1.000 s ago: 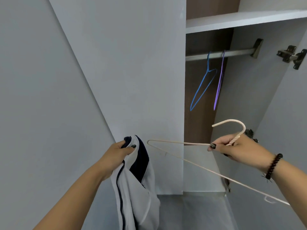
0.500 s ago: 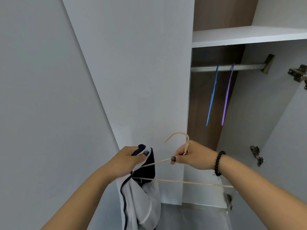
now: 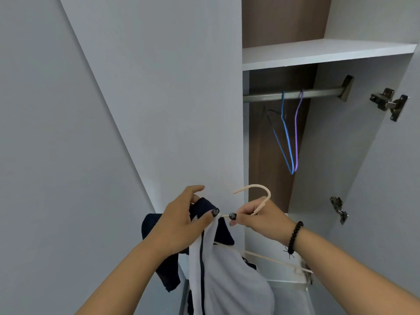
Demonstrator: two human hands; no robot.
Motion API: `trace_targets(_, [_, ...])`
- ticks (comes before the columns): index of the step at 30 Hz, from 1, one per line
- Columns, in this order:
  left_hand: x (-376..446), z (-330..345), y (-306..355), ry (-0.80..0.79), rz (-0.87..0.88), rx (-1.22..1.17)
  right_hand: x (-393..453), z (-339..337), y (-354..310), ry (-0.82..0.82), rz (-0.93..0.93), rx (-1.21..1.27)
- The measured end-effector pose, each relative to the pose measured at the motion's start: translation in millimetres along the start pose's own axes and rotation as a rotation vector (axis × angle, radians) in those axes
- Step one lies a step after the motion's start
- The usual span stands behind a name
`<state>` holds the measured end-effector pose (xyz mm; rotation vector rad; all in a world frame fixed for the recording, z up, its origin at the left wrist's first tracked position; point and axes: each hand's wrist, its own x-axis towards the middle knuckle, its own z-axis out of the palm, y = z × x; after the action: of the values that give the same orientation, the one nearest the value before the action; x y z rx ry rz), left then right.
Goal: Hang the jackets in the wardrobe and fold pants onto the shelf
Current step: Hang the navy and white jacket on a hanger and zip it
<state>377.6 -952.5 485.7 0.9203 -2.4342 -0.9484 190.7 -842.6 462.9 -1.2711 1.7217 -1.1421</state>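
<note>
The jacket (image 3: 218, 278), white with a navy collar and a dark zip line down its front, hangs in front of you at the lower middle of the view, just before the closed wardrobe door (image 3: 172, 105). Your left hand (image 3: 181, 221) grips it at the collar, thumb pressed on the dark fabric and fingers curled behind it. Your right hand (image 3: 256, 218) pinches the cream hanger (image 3: 259, 201) at its twisted neck, just below the hook, which curves up and to the left. One arm of the hanger runs from your right thumb straight into the collar under your left thumb; the bottom bar slants down to the right, passing behind the jacket's shoulder. A dark bead bracelet (image 3: 295, 235) sits on your right wrist.

Beyond your hands the right side of the wardrobe stands open. A metal rail (image 3: 318, 94) crosses it under a white shelf (image 3: 318, 53), and on the rail hang a blue hanger (image 3: 285, 137) and a purple hanger (image 3: 296, 133), close together and seen almost edge-on. Two metal hinges (image 3: 389, 103) show on the open door at right.
</note>
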Motion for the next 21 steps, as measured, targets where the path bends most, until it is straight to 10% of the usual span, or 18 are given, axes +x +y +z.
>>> trace_targets(14, [14,4,7,-0.393,0.097,-0.010,-36,-32,24,0.045,0.100,0.169])
trace_targets(21, [27,31,11,-0.029,0.288,0.045,-41,-41,15,0.029,0.047,0.134])
